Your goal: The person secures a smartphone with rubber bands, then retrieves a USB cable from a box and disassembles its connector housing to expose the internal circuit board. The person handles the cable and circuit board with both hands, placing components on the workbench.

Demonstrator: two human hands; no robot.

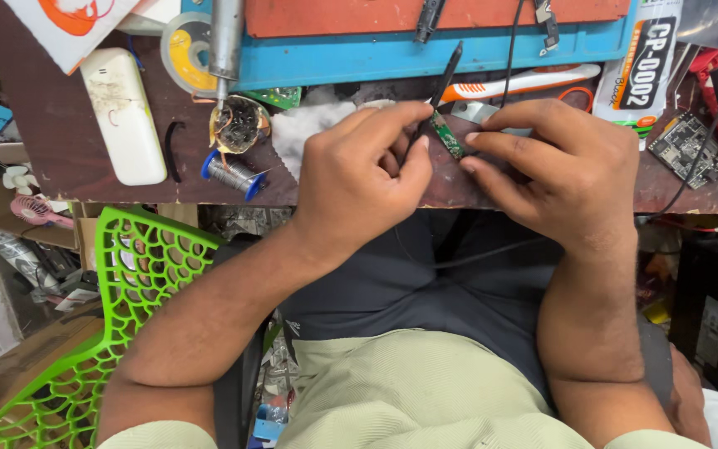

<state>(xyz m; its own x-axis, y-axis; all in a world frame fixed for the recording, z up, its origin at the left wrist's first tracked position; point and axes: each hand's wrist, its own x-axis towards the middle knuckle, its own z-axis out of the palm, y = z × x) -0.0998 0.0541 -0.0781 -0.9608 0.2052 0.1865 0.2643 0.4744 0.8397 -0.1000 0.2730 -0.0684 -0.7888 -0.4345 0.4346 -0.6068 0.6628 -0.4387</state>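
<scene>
Hands are meeting at the tabletop (85,158) edge: left hand (367,179) is pinching a thin black probe (440,87) whose tip is touching the small green circuit board (446,135), right hand (554,170) pinching that board steady.

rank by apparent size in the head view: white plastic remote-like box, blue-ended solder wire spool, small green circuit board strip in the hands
1. White plastic remote-like box, clearly largest.
2. Blue-ended solder wire spool.
3. Small green circuit board strip, partly hidden by the left hand and right hand, so its rank below the spool is unsure.
</scene>
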